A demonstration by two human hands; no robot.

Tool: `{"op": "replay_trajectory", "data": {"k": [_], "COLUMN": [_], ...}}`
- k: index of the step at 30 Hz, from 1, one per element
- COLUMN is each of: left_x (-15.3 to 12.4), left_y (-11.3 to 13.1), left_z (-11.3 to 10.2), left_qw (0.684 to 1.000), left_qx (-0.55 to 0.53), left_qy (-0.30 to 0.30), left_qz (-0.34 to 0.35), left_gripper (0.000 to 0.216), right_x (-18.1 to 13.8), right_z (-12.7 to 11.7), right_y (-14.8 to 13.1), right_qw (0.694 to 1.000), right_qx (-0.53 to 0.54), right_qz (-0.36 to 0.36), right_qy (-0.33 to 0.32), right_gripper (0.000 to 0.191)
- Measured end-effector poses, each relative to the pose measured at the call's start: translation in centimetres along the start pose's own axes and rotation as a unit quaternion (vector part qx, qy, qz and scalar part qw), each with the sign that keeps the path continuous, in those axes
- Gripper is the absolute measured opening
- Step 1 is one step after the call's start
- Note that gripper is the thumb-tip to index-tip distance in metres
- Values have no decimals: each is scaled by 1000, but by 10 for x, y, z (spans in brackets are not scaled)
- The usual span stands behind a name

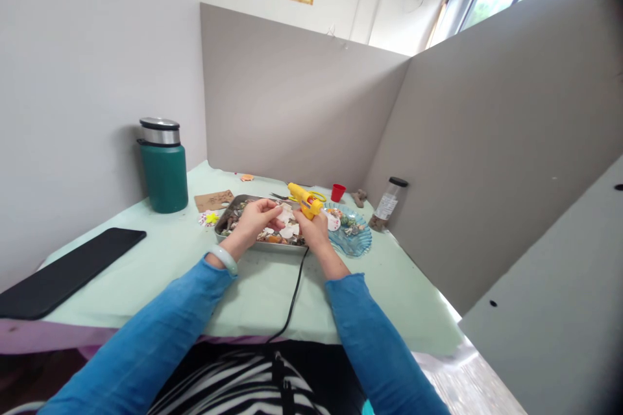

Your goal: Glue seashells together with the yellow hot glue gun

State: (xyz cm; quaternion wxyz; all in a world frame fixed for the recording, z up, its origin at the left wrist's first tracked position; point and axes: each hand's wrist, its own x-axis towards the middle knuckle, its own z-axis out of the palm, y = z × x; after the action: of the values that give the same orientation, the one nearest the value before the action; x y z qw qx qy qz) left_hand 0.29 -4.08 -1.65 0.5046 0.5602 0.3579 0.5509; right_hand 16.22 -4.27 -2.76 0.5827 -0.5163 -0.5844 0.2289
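My right hand [315, 232] is wrapped round a yellow hot glue gun [304, 198], whose nozzle points away to the upper left. From the gun a black cord [294, 298] runs down over the table's front edge. My left hand [256, 219], a pale bangle [224, 259] at its wrist, has thumb and fingers closed in a pinch just left of the gun. A whitish piece [287, 214] shows by its fingertips; I cannot tell whether it is held. Both hands are over a metal tray [272, 247] of shells and small pieces, partly hidden by them.
On the right stand a blue scalloped plate [351, 248] with small shells, a red cup [338, 192] and a black-lidded jar [388, 205]. Yellow-handled scissors [318, 196] lie behind the tray. Leftward are brown cardboard [214, 200], a green bottle [164, 175] and a black mat [73, 272].
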Motion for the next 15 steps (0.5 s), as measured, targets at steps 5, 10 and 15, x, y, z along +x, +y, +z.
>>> {"op": "replay_trajectory", "data": {"k": [5,10,15], "left_x": [1,3,3], "left_y": [1,-1,1], "left_z": [-1,-4,-4], "left_qw": [1000,997,997], "left_qx": [-22,-64,-70], "left_qy": [1,35,20], "left_qz": [-10,-19,-34], "left_gripper": [35,31,31], "right_x": [2,5,6], "right_z": [1,3,4], "right_y": [3,6,7], "right_qw": [1000,999,992], "right_qx": [2,35,109], "right_qz": [12,31,45], "right_qy": [4,-12,-41], "right_gripper": [27,34,31]}}
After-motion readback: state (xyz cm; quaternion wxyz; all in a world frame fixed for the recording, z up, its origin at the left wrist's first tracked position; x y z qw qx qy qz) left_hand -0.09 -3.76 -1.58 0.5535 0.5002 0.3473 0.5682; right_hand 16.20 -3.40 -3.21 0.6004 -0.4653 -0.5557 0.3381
